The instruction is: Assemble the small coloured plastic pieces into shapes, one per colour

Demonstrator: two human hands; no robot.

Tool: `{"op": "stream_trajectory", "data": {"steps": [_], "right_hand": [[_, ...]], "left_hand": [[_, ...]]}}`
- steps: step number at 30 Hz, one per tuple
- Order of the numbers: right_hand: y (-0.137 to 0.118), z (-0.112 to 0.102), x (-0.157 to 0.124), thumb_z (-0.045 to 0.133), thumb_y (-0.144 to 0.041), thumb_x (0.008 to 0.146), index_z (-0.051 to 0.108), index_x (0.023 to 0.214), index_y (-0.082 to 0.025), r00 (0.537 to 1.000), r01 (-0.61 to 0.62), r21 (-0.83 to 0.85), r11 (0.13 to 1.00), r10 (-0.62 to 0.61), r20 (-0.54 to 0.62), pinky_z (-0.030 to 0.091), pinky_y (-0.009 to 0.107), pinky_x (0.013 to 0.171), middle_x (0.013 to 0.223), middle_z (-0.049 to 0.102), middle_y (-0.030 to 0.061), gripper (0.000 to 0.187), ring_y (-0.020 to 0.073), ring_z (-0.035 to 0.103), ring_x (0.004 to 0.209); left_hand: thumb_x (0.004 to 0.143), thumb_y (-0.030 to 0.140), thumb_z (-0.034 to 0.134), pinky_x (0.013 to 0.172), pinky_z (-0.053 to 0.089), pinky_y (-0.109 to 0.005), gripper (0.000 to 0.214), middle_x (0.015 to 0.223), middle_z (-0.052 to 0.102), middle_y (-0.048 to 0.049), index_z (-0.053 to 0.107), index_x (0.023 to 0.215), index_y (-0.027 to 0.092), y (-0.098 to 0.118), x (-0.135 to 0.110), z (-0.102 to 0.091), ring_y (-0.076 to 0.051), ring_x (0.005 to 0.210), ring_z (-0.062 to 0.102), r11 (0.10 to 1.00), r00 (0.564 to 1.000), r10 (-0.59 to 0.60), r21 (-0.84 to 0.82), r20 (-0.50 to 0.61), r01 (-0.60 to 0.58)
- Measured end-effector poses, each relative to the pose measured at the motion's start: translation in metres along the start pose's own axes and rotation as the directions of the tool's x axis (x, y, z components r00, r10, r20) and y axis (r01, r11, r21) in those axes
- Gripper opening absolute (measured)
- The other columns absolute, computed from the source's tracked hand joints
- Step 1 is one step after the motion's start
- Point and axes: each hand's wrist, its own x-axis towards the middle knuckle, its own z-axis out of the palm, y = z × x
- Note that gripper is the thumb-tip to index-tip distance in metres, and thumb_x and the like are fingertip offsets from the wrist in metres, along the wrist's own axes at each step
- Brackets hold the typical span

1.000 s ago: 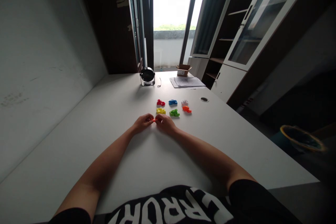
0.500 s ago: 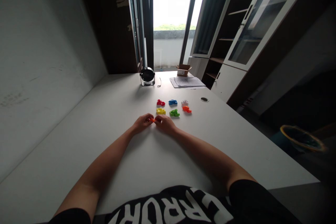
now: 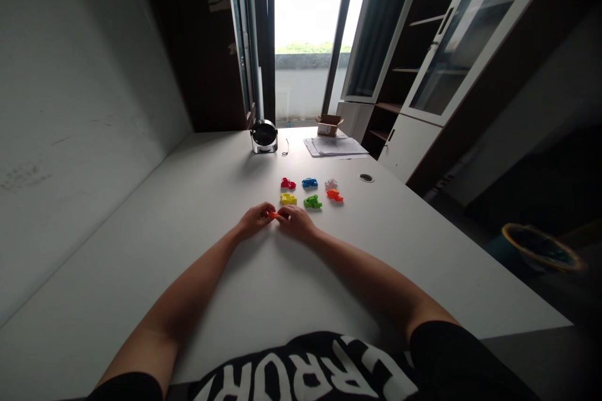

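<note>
Between my two hands is a small orange plastic piece (image 3: 273, 215), mostly covered by fingers, so its exact kind does not show. My left hand (image 3: 256, 219) pinches it from the left, and my right hand (image 3: 295, 222) closes on it from the right. Just beyond the hands lie small plastic pieces in groups: yellow pieces (image 3: 288, 199), green pieces (image 3: 313, 202) and orange pieces (image 3: 335, 195) in the nearer row. Behind them are red pieces (image 3: 288, 183), blue pieces (image 3: 309, 183) and white pieces (image 3: 331, 184).
The white table (image 3: 188, 213) meets a wall on the left. Toward its far end stand a round black-and-silver device (image 3: 264, 136), papers (image 3: 336, 146) and an open cardboard box (image 3: 328, 126). A cable hole (image 3: 366, 178) sits near the right edge. A bin (image 3: 540, 247) stands at right.
Almost nothing differs. Both hands stay in place around the orange piece, with at most a slight shift of the fingers; the groups on the table are unmoved.
</note>
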Motion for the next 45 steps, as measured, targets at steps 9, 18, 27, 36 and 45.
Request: {"op": "stream_trajectory", "data": {"steps": [9, 18, 27, 36, 45], "right_hand": [[0.003, 0.003, 0.0, 0.066, -0.029, 0.093, 0.068, 0.085, -0.019, 1.0, 0.015, -0.006, 1.0, -0.015, 0.0, 0.038, 0.025, 0.069, 0.083, 0.064, 0.0019, 0.013, 0.0137, 0.053, 0.075], [0.0, -0.001, 0.001, 0.067, -0.026, 0.091, 0.069, 0.086, -0.019, 1.0, 0.008, 0.004, 1.0, -0.008, 0.012, 0.038, 0.025, 0.068, 0.082, 0.065, 0.0024, 0.009, 0.0138, 0.053, 0.073], [-0.003, -0.004, 0.0, 0.067, -0.026, 0.091, 0.068, 0.085, -0.018, 1.0, 0.001, 0.008, 1.0, -0.001, 0.019, 0.038, 0.025, 0.066, 0.082, 0.064, 0.0024, 0.01, 0.0135, 0.052, 0.073], [-0.003, -0.002, 0.0, 0.068, -0.025, 0.09, 0.07, 0.086, -0.019, 1.0, -0.005, 0.013, 1.0, 0.005, 0.016, 0.038, 0.025, 0.067, 0.082, 0.063, 0.0021, 0.008, 0.0136, 0.052, 0.074], [0.001, 0.0, 0.0, 0.068, -0.027, 0.091, 0.069, 0.086, -0.019, 1.0, 0.018, 0.022, 1.0, -0.018, 0.015, 0.039, 0.025, 0.067, 0.083, 0.063, 0.0022, 0.009, 0.0139, 0.052, 0.074]], "left_hand": [[0.083, 0.029, 0.064, 0.07, 0.045, -0.024, 0.021, 0.083, 0.066, 0.0009, 0.066, 0.102, 0.021, -0.004, 0.001, 0.0, -0.013, 0.073, 0.057, 1.0, 1.0, -0.016, -0.023, 0.009, 0.016], [0.083, 0.03, 0.064, 0.072, 0.046, -0.026, 0.021, 0.085, 0.067, -0.0003, 0.066, 0.102, 0.021, 0.002, 0.0, -0.002, -0.015, 0.077, 0.059, 1.0, 0.999, -0.025, -0.009, 0.023, 0.026], [0.083, 0.032, 0.064, 0.072, 0.046, -0.025, 0.023, 0.086, 0.068, -0.0006, 0.066, 0.103, 0.021, 0.004, 0.0, -0.002, -0.015, 0.076, 0.059, 0.999, 0.999, -0.037, -0.006, 0.023, 0.037], [0.083, 0.029, 0.063, 0.071, 0.045, -0.025, 0.019, 0.084, 0.068, -0.0001, 0.066, 0.1, 0.021, 0.005, 0.0, -0.002, -0.015, 0.075, 0.059, 1.0, 1.0, -0.021, 0.016, 0.022, 0.021], [0.083, 0.027, 0.063, 0.071, 0.046, -0.025, 0.018, 0.085, 0.069, -0.0005, 0.068, 0.099, 0.021, 0.007, 0.0, -0.003, -0.015, 0.076, 0.059, 1.0, 1.0, -0.011, 0.009, 0.028, 0.011]]}}
